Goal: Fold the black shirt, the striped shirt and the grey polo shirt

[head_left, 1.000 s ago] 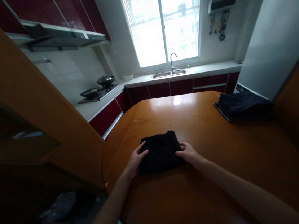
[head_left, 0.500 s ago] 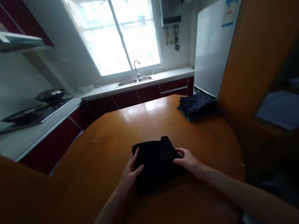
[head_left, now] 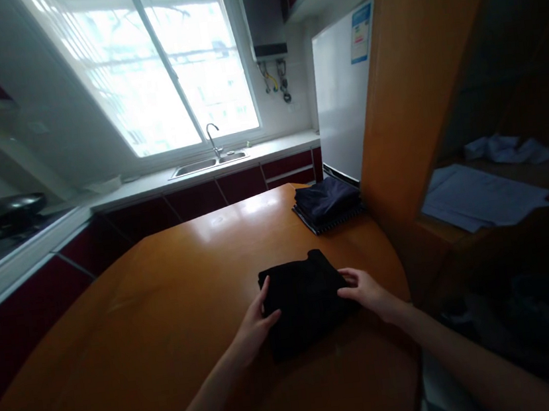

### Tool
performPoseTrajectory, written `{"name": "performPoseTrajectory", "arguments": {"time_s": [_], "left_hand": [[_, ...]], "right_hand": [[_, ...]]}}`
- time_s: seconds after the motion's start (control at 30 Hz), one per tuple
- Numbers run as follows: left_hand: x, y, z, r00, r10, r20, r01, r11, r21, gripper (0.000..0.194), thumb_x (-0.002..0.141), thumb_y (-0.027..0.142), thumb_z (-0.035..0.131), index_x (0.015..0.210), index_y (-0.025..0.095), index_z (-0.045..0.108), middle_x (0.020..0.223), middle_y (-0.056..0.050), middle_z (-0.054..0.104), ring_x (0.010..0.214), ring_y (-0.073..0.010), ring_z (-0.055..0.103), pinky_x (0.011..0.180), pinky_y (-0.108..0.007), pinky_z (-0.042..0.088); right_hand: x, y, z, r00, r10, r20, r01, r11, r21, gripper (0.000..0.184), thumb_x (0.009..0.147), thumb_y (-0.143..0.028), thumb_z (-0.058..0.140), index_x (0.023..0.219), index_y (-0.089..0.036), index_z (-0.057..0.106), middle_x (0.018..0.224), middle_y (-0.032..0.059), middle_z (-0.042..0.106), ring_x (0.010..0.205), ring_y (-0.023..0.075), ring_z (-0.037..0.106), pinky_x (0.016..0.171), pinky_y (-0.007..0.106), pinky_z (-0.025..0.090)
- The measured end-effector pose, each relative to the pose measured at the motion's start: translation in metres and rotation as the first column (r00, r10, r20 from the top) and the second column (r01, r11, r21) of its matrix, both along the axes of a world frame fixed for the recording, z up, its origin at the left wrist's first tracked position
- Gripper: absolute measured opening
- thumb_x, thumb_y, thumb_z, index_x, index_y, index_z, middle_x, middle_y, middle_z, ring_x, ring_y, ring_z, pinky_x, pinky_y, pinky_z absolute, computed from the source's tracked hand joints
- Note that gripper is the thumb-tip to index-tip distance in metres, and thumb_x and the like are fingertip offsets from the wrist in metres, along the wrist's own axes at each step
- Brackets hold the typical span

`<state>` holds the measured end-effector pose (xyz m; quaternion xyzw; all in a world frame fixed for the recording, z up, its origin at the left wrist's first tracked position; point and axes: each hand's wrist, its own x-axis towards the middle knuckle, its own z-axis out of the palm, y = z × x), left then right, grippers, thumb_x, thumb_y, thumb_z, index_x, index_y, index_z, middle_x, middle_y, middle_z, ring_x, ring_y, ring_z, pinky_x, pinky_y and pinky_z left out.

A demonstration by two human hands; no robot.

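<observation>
A folded black garment (head_left: 304, 305), roughly square, is between my two hands over the near part of the wooden table (head_left: 166, 299). My left hand (head_left: 256, 324) grips its left edge, thumb on top and the index finger along the side. At the right edge, my right hand (head_left: 365, 291) pinches the cloth with its thumb above and fingers partly hidden behind. Whether the garment touches the tabletop I cannot tell. Farther back on the right lies a stack of folded dark clothes (head_left: 327, 202).
A wooden cabinet (head_left: 387, 145) with papers (head_left: 478, 197) inside borders the table on the right, beside a white fridge (head_left: 341, 97). Beyond the table runs a counter with a sink (head_left: 194, 168) under the window. A pan (head_left: 5, 210) stands on the stove at left.
The view has turned to the right. Both hands have moved right across the table with the black garment, closer to the stack of clothes.
</observation>
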<state>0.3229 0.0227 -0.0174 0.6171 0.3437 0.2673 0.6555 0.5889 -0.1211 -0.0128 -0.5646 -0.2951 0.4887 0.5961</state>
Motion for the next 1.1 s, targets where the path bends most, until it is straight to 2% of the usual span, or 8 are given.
{"name": "performPoseTrajectory", "arguments": {"time_s": [0.1,0.23,0.4,0.53,0.63,0.77,0.97,1.1], "left_hand": [[0.029,0.013,0.016,0.999,-0.022,0.037,0.022,1.0,0.015,0.109,0.066,0.03,0.087,0.158,0.028,0.029,0.159,-0.008,0.036,0.144,-0.0308,0.038,0.116,-0.039,0.037],[0.085,0.047,0.057,0.992,-0.069,0.103,0.064,0.997,0.045,0.105,0.073,0.021,0.083,0.159,0.032,0.023,0.156,-0.007,0.043,0.136,-0.0309,0.049,0.106,-0.037,0.049],[0.174,0.104,0.117,0.988,-0.026,0.153,0.008,0.994,0.113,0.101,0.077,0.004,0.072,0.159,0.032,0.02,0.153,-0.011,0.045,0.112,-0.0255,0.064,0.079,-0.029,0.06],[0.235,0.148,0.141,0.983,-0.026,0.181,0.002,0.992,0.13,0.1,0.081,-0.002,0.067,0.16,0.031,0.014,0.143,-0.013,0.055,0.099,-0.0193,0.068,0.072,-0.023,0.058],[0.265,0.174,0.138,0.984,-0.012,0.179,-0.002,0.997,0.078,0.102,0.081,-0.001,0.07,0.16,0.03,0.013,0.137,-0.012,0.06,0.096,-0.0182,0.068,0.071,-0.022,0.057],[0.288,0.195,0.114,0.986,-0.005,0.164,0.008,1.0,-0.014,0.104,0.08,0.002,0.072,0.16,0.032,0.013,0.141,-0.012,0.057,0.097,-0.0188,0.068,0.07,-0.022,0.057],[0.301,0.21,0.077,0.988,-0.031,0.153,0.042,0.997,-0.069,0.103,0.08,0.004,0.072,0.16,0.032,0.013,0.144,-0.013,0.054,0.097,-0.0185,0.07,0.073,-0.024,0.058],[0.303,0.216,0.062,0.991,-0.029,0.129,0.04,0.996,-0.081,0.103,0.078,0.004,0.073,0.16,0.03,0.015,0.143,-0.015,0.055,0.095,-0.0185,0.07,0.072,-0.024,0.057]], "right_hand": [[0.029,0.008,0.014,0.998,-0.003,0.066,0.002,1.0,0.018,0.051,0.06,-0.017,0.078,0.11,-0.019,0.067,0.107,0.0078,0.076,0.1,0.0252,0.071,0.09,0.038,0.056],[0.085,0.037,0.055,0.987,-0.047,0.154,0.038,0.997,0.064,0.047,0.064,-0.014,0.077,0.11,-0.019,0.068,0.106,0.0074,0.076,0.097,0.0226,0.071,0.087,0.034,0.056],[0.16,0.093,0.121,0.915,-0.185,0.359,0.188,0.982,0.027,0.049,0.077,-0.017,0.071,0.125,-0.016,0.063,0.106,0.0094,0.074,0.083,0.0189,0.069,0.071,0.03,0.057],[0.202,0.144,0.151,0.818,-0.27,0.507,0.301,0.954,0.023,0.045,0.083,-0.015,0.066,0.127,-0.014,0.062,0.101,0.0104,0.073,0.075,0.0151,0.065,0.067,0.026,0.055],[0.221,0.177,0.155,0.79,-0.3,0.536,0.349,0.937,0.009,0.046,0.081,-0.011,0.066,0.127,-0.012,0.061,0.095,0.0095,0.073,0.07,0.0142,0.064,0.067,0.026,0.054],[0.237,0.207,0.137,0.74,-0.32,0.591,0.408,0.913,-0.017,0.045,0.077,-0.009,0.068,0.122,-0.009,0.064,0.09,0.009,0.072,0.069,0.0149,0.064,0.066,0.025,0.053],[0.253,0.225,0.095,0.66,-0.292,0.692,0.452,0.89,-0.056,0.039,0.077,-0.015,0.069,0.116,-0.009,0.067,0.092,0.0091,0.073,0.075,0.0171,0.067,0.066,0.024,0.053],[0.258,0.228,0.079,0.572,-0.23,0.787,0.481,0.871,-0.095,0.031,0.08,-0.017,0.064,0.109,-0.007,0.069,0.097,0.0137,0.073,0.085,0.0221,0.07,0.071,0.026,0.054]]}}
